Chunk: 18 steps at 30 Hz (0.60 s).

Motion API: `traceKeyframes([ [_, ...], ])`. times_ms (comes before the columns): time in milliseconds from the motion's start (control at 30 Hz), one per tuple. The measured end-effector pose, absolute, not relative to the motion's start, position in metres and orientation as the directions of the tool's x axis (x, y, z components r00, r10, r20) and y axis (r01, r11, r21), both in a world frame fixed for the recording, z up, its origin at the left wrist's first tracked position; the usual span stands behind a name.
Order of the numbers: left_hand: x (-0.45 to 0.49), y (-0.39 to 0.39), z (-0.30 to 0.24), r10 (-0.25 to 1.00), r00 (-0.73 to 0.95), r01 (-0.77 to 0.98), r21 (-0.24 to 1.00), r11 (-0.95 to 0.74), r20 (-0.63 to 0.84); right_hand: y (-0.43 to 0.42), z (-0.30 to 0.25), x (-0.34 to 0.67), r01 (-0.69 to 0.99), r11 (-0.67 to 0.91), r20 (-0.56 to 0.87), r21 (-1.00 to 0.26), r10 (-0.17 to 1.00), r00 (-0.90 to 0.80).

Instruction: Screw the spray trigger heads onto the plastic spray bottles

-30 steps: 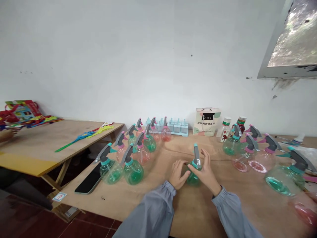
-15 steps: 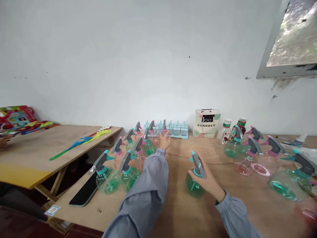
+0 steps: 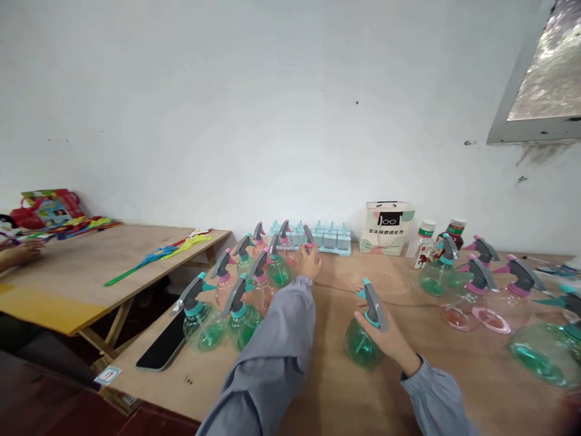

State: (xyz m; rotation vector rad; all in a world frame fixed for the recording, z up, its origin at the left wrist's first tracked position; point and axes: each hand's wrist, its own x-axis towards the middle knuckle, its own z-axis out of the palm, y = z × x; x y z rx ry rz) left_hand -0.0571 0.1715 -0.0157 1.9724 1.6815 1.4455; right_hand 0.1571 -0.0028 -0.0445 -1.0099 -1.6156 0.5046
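Observation:
My right hand (image 3: 389,339) is wrapped round a green spray bottle (image 3: 362,343) with a grey and teal trigger head, standing on the wooden table (image 3: 327,375) in front of me. My left hand (image 3: 310,260) is stretched far forward and grips a pink spray bottle (image 3: 309,237) at the back of a cluster of green and pink spray bottles (image 3: 240,290) on my left; most of that bottle is hidden behind the hand.
More spray bottles (image 3: 481,284) stand at the right. A light blue mould tray (image 3: 333,237), a small paper bag (image 3: 387,227) and two capped bottles (image 3: 424,243) line the wall. A phone (image 3: 162,340) lies by the left edge. Another person's hand (image 3: 20,251) rests on a second table (image 3: 68,272).
My left hand left the green bottle, reached forward to the back of the left cluster and closed on a pink bottle. My right hand kept hold of the green bottle.

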Motion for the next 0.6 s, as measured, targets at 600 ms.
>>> traceKeyframes([
  [600, -0.041, 0.045, -0.071, 0.648, 0.090, 0.788, 0.344, -0.511, 0.756, 0.008, -0.049, 0.165, 0.153, 0.488, 0.507, -0.860, 0.852, 0.129],
])
